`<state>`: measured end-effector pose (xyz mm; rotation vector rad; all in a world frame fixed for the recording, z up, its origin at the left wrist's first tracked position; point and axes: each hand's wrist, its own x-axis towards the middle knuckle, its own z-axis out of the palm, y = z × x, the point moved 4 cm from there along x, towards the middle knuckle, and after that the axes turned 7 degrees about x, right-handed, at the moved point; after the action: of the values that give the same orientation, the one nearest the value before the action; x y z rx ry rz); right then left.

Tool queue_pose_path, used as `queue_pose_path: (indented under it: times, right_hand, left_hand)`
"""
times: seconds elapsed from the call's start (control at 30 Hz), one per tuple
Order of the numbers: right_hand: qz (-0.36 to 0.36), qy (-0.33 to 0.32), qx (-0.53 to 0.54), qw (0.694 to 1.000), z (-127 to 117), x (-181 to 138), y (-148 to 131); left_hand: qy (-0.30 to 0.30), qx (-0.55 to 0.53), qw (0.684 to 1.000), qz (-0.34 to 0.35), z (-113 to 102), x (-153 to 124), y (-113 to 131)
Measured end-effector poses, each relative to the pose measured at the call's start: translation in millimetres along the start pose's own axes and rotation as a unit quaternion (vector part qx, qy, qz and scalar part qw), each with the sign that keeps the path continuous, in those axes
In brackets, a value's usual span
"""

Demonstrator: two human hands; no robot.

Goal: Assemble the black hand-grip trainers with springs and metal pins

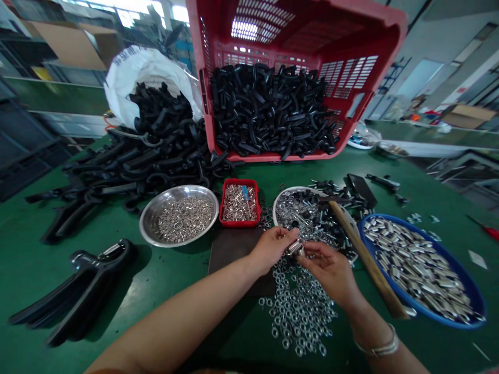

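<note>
Both hands meet over the small metal parts in the middle of the table. My left hand (273, 246) is closed, its thumb and fingers pinching a coil spring (294, 247) with a dark end. From the other side, my right hand (331, 267) is closed with its fingertips at the spring's lower right end. Under and in front of the hands lies a loose spread of metal nuts (298, 311). Just behind them stands a white bowl (276, 210) of mixed hardware. A dark flat plate (230, 254) lies partly beneath my left forearm.
A wooden handle (366, 259) slants beside a blue tray (477, 311) of metal sleeves. A steel bowl (146, 228) and a red box (239, 224) hold small parts. Behind stands a tipped red crate (208, 104) of black parts. Black handle assemblies (93, 280) lie left.
</note>
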<state>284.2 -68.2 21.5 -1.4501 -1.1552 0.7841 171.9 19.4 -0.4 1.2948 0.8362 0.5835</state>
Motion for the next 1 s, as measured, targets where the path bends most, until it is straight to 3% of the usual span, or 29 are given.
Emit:
queue_pose_path:
  times: [0.13, 0.2, 0.33, 0.4, 0.47, 0.53, 0.7, 0.77, 1.0]
  right_hand:
    - [0.039, -0.021, 0.115, 0.992, 0.0, -3.7, 2.5]
    - [0.056, -0.043, 0.155, 0.985, 0.8, -4.0, 3.0]
    - [0.004, 0.004, 0.132, 0.991, -3.5, -2.8, -0.1]
    - [-0.02, 0.016, 0.128, 0.992, -4.6, -2.8, -0.6]
    - [-0.028, 0.021, 0.119, 0.992, -5.9, -2.9, 0.2]
    - [-0.004, 0.012, 0.124, 0.992, -6.1, -3.0, 2.7]
    - [0.112, -0.038, 0.273, 0.955, 2.7, -5.2, 8.4]
    - [0.134, -0.024, 0.316, 0.939, 5.9, -5.7, 8.7]
    - [0.162, -0.036, 0.317, 0.934, 10.9, -4.2, 10.9]
  left_hand:
    - [-0.032, 0.148, 0.978, 0.143, -12.7, -1.5, 20.3]
    - [-0.07, 0.168, 0.968, 0.175, -15.6, -3.2, 26.7]
    - [-0.148, 0.063, 0.983, 0.094, -8.8, -9.7, 21.8]
    - [-0.222, -0.018, 0.975, 0.021, 1.2, -16.2, 14.6]
    - [-0.257, -0.068, 0.964, -0.028, 7.4, -21.5, 9.5]
    - [-0.22, -0.084, 0.972, -0.013, 6.4, -22.2, 9.1]
    - [-0.069, 0.023, 0.984, 0.16, -4.6, -23.8, 21.8]
    - [-0.046, 0.039, 0.984, 0.168, -6.1, -24.7, 23.3]
    - [-0.107, -0.097, 0.987, -0.069, -3.8, -19.9, 3.2]
